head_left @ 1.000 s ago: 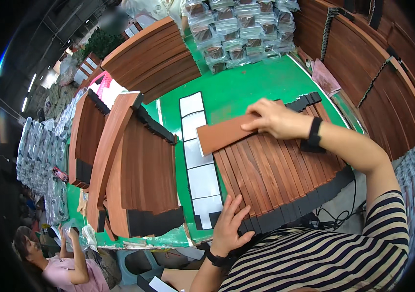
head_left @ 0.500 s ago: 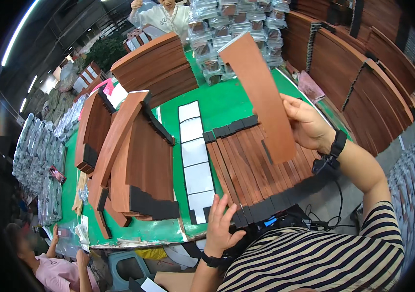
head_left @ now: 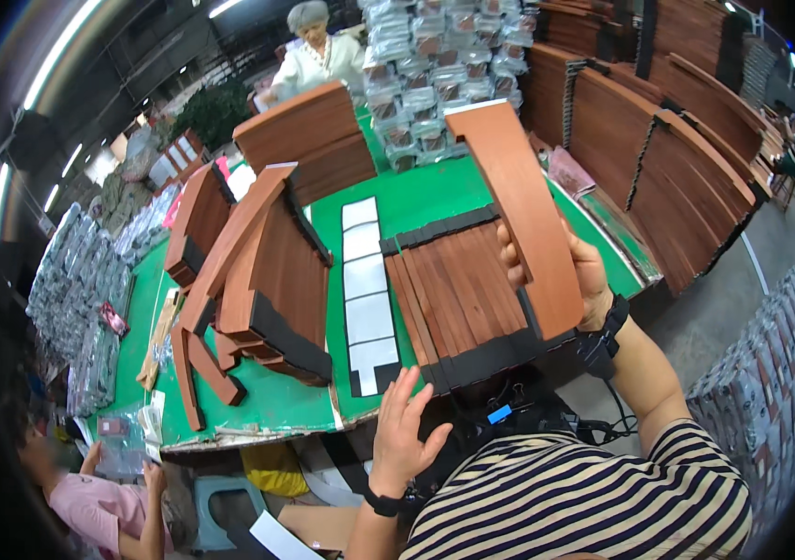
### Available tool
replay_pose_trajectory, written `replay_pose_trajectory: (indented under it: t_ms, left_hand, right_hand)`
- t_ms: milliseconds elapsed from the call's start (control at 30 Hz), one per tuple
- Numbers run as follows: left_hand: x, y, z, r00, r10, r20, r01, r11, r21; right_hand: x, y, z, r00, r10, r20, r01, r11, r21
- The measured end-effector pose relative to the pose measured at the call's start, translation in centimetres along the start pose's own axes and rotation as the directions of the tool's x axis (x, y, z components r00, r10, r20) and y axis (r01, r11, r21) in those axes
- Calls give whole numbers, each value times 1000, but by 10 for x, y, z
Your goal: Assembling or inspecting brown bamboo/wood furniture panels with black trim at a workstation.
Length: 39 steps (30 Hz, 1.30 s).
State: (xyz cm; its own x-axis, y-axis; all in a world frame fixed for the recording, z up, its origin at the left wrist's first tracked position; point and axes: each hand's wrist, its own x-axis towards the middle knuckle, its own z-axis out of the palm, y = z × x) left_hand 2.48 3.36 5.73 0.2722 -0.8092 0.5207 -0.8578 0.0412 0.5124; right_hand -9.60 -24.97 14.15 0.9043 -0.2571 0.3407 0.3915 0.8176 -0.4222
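Observation:
A long reddish-brown board [head_left: 530,219], with a pale strip along its upper end, stands raised and tilted over the table. My right hand [head_left: 586,280] grips its lower part, with fingertips showing at its left edge and the rest of the fingers hidden behind it. Below it lies a row of brown slats [head_left: 458,294] with black ends, packed side by side. My left hand [head_left: 404,429] is empty at the table's front edge, fingers apart, close to the black ends of the slats. Left of the slats, a strip of white panels with black borders [head_left: 367,278] lies flat.
Stacked brown boards with black ends [head_left: 276,280] stand on the green table [head_left: 271,411] at left. Bagged pieces [head_left: 444,75] pile up at the back. Tall board stacks [head_left: 593,131] fill the right side. Co-workers stand behind the table and at the lower left.
The board in my right hand has turned more upright and shifted right and down in view. My left hand stays open near the slats. The view has shifted slightly.

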Motion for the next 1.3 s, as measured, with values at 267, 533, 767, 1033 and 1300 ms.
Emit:
replay_pose_trajectory:
  t_ms: [267,533,767,1033,1300]
  left_hand:
    - [-6,-3,18,1000,-15,20,14,999,49]
    - [-3,-24,36,992,30,121,-38,997,65]
    - [-1,-30,32,991,-2,131,-6,998,55]
    - [11,-16,20,993,-24,112,11,994,110]
    - [1,8,-7,995,-98,0,98,995,-17]
  right_hand:
    - [-59,-81,47,895,-425,-136,165,598,-785]
    - [-168,-186,77,805,-577,-138,205,490,-847]
    - [-178,-153,53,884,-405,-234,199,778,-597]
    - [-139,-113,20,867,-293,-403,77,878,-473]
    - [-84,-41,-12,863,5,-505,-235,889,-393]
